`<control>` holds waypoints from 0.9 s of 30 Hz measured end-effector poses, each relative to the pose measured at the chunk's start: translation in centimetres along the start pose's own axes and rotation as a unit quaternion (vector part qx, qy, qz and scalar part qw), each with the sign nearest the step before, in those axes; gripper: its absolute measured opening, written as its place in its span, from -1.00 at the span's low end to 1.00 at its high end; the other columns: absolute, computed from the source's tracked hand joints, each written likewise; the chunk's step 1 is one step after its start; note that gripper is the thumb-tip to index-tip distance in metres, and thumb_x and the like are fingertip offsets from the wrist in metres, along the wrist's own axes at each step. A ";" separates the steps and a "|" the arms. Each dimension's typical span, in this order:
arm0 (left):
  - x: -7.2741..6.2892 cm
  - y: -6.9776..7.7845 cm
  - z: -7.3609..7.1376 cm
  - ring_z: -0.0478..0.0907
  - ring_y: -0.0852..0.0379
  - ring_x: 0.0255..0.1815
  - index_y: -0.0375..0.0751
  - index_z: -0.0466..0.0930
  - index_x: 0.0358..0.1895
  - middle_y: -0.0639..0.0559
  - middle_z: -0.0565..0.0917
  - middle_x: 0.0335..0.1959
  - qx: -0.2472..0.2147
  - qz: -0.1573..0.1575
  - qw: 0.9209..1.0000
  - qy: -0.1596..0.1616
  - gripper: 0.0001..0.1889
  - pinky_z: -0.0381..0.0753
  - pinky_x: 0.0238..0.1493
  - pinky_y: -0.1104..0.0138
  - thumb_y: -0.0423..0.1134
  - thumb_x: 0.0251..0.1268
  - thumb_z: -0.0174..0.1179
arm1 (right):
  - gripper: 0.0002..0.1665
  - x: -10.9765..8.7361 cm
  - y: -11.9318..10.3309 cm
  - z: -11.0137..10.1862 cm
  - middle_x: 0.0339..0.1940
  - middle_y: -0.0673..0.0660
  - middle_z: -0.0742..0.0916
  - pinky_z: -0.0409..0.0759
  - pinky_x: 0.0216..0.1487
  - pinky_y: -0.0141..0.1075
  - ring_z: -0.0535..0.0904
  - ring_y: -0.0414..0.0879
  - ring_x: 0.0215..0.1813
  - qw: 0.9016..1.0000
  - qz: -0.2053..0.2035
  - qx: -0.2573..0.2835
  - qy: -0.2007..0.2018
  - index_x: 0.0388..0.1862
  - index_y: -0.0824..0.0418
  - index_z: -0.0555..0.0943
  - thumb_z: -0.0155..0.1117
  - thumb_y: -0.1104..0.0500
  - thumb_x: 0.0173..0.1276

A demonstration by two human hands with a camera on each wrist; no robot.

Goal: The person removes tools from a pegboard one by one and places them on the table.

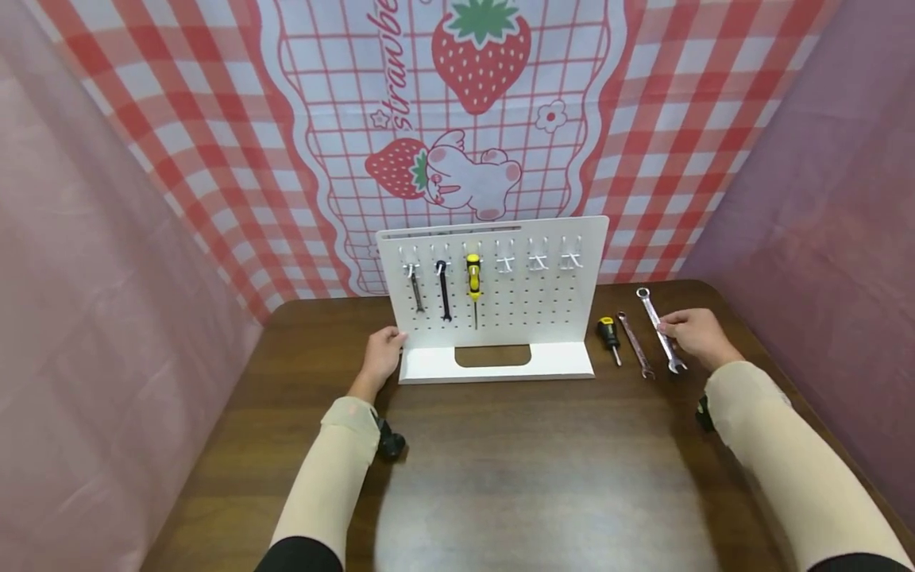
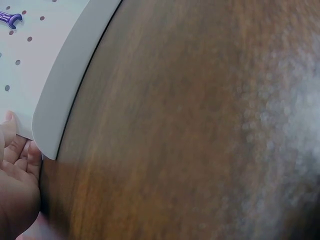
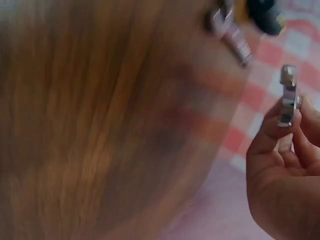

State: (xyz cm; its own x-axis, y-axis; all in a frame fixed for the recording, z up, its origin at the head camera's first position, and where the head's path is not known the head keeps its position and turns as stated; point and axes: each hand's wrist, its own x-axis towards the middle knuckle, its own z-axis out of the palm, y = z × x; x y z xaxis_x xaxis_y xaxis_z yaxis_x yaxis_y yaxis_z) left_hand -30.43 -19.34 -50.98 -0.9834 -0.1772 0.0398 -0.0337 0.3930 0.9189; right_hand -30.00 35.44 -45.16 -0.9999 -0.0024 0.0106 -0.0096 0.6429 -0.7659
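At the right of the table, my right hand (image 1: pixel 699 338) pinches a silver combination wrench (image 1: pixel 651 311) at its middle. The right wrist view shows this wrench (image 3: pixel 288 92) end-on between thumb and fingers. My left hand (image 1: pixel 381 355) holds the lower left edge of a white pegboard stand (image 1: pixel 529 314), thumb on the front face and fingers behind, as the left wrist view shows. A small wrench (image 1: pixel 418 292), a black wrench (image 1: pixel 444 292) and a yellow screwdriver (image 1: pixel 474 274) hang on the board's left hooks.
Beside the board's right side lie a black and yellow screwdriver (image 1: pixel 608 334) and a smaller wrench (image 1: pixel 634 343). The hooks (image 1: pixel 538 260) on the board's right half bear no tools. A checked strawberry cloth (image 1: pixel 479 79) hangs behind the brown table (image 1: pixel 543 469).
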 end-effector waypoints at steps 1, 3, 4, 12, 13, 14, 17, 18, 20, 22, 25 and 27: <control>0.0 0.0 0.0 0.60 -0.12 -0.13 -0.49 0.60 -0.09 -0.30 0.67 -0.17 0.000 0.002 1.000 -0.001 -0.80 0.62 -0.03 0.09 -0.34 0.51 0.14 | -0.66 0.3 0.4 -0.2 -0.46 0.14 0.69 0.57 -0.45 -0.25 0.54 -0.10 -0.45 1.000 0.002 -0.009 -0.009 -0.03 0.70 0.56 0.16 0.35 0.46; 0.1 0.0 0.0 0.60 -0.13 -0.14 -0.49 0.60 -0.12 -0.29 0.66 -0.21 0.001 0.004 1.000 0.000 -0.80 0.61 -0.04 0.08 -0.34 0.51 0.14 | -0.65 0.8 1.2 -0.4 -0.43 0.17 0.71 0.56 -0.44 -0.25 0.53 -0.10 -0.43 0.999 0.008 -0.025 -0.021 -0.05 0.71 0.57 0.16 0.34 0.44; 0.1 -0.1 0.0 0.60 -0.14 -0.14 -0.49 0.59 -0.13 -0.28 0.66 -0.22 0.001 0.005 1.000 0.000 -0.80 0.61 -0.04 0.08 -0.34 0.51 0.13 | -0.65 1.0 1.5 -0.4 -0.43 0.17 0.71 0.55 -0.43 -0.27 0.52 -0.11 -0.43 0.999 0.012 -0.034 -0.025 -0.06 0.70 0.58 0.17 0.33 0.43; 0.1 -0.1 0.0 0.59 -0.13 -0.12 -0.48 0.60 -0.12 -0.27 0.66 -0.22 -0.003 0.004 1.000 0.002 -0.80 0.60 0.00 0.07 -0.33 0.52 0.13 | -0.64 1.9 2.5 0.6 -0.49 0.09 0.69 0.53 -0.42 -0.26 0.53 -0.09 -0.44 0.995 0.061 -0.061 -0.047 -0.12 0.61 0.65 0.18 0.26 0.37; 0.1 -0.1 0.0 0.59 -0.13 -0.12 -0.48 0.60 -0.12 -0.27 0.65 -0.23 -0.003 0.004 1.000 0.001 -0.80 0.60 -0.01 0.07 -0.32 0.53 0.12 | -0.65 1.9 2.6 0.7 -0.47 0.10 0.70 0.52 -0.41 -0.26 0.53 -0.06 -0.42 0.994 0.057 -0.076 -0.045 -0.14 0.58 0.67 0.19 0.25 0.36; 0.1 -0.2 0.1 0.59 -0.13 -0.12 -0.47 0.60 -0.13 -0.27 0.65 -0.23 -0.002 0.003 1.000 0.001 -0.80 0.60 -0.01 0.07 -0.32 0.53 0.13 | -0.67 1.9 2.7 0.8 -0.45 0.13 0.71 0.51 -0.39 -0.26 0.54 -0.03 -0.39 0.994 0.053 -0.090 -0.042 -0.16 0.56 0.69 0.18 0.25 0.35; 0.1 -0.3 0.2 0.59 -0.12 -0.13 -0.46 0.60 -0.13 -0.26 0.65 -0.23 -0.001 0.002 1.000 0.004 -0.80 0.61 -0.01 0.08 -0.32 0.52 0.13 | -0.69 1.9 2.9 0.9 -0.35 0.25 0.74 0.50 -0.32 -0.19 0.55 0.11 -0.28 0.990 0.037 -0.129 -0.031 -0.22 0.49 0.73 0.17 0.25 0.33; 0.1 -0.3 0.2 0.59 -0.12 -0.13 -0.47 0.60 -0.13 -0.26 0.65 -0.23 -0.001 0.003 1.000 0.005 -0.80 0.61 -0.02 0.08 -0.32 0.52 0.13 | -0.69 1.9 2.9 1.0 -0.31 0.28 0.74 0.51 -0.29 -0.15 0.56 0.16 -0.24 0.989 0.031 -0.139 -0.028 -0.23 0.47 0.74 0.16 0.24 0.32; 0.1 -0.3 0.3 0.58 -0.10 -0.14 -0.46 0.61 -0.14 -0.26 0.65 -0.24 -0.002 0.004 1.000 0.006 -0.81 0.61 -0.03 0.08 -0.33 0.51 0.14 | -0.68 1.9 2.9 1.1 -0.27 0.33 0.74 0.54 -0.24 -0.06 0.57 0.24 -0.20 0.988 0.023 -0.154 -0.022 -0.25 0.46 0.74 0.17 0.22 0.32; 0.2 -0.3 0.3 0.57 -0.08 -0.18 -0.47 0.61 -0.15 -0.25 0.65 -0.26 -0.002 0.006 1.000 0.008 -0.81 0.61 -0.05 0.10 -0.33 0.51 0.15 | -0.68 1.8 2.9 1.2 -0.27 0.34 0.75 0.55 -0.22 0.00 0.58 0.27 -0.18 0.986 0.018 -0.165 -0.013 -0.28 0.44 0.74 0.18 0.20 0.29; 0.2 -0.4 0.3 0.55 -0.04 -0.22 -0.46 0.61 -0.18 -0.23 0.65 -0.30 -0.002 0.008 1.000 0.011 -0.82 0.60 -0.08 0.14 -0.34 0.50 0.16 | -0.68 1.8 2.9 1.4 -0.30 0.34 0.75 0.55 -0.27 -0.04 0.59 0.27 -0.22 0.985 0.015 -0.171 0.002 -0.30 0.44 0.73 0.19 0.19 0.23; 0.3 -0.4 0.3 0.55 -0.02 -0.24 -0.46 0.61 -0.19 -0.21 0.64 -0.33 -0.002 0.008 1.000 0.011 -0.82 0.59 -0.10 0.16 -0.34 0.49 0.16 | -0.68 1.7 2.9 1.5 -0.32 0.33 0.75 0.53 -0.33 -0.10 0.59 0.26 -0.26 0.985 0.014 -0.172 0.011 -0.31 0.44 0.73 0.18 0.20 0.19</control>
State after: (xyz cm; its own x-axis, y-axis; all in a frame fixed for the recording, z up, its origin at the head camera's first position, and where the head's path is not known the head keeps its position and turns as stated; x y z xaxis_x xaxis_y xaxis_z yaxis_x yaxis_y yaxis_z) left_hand -30.72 -19.29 -51.50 -0.9796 -0.1912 0.0624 -0.0179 0.3922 0.9197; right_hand -31.76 36.15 -48.32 -0.9994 0.0336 0.0093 0.0243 0.8643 -0.5024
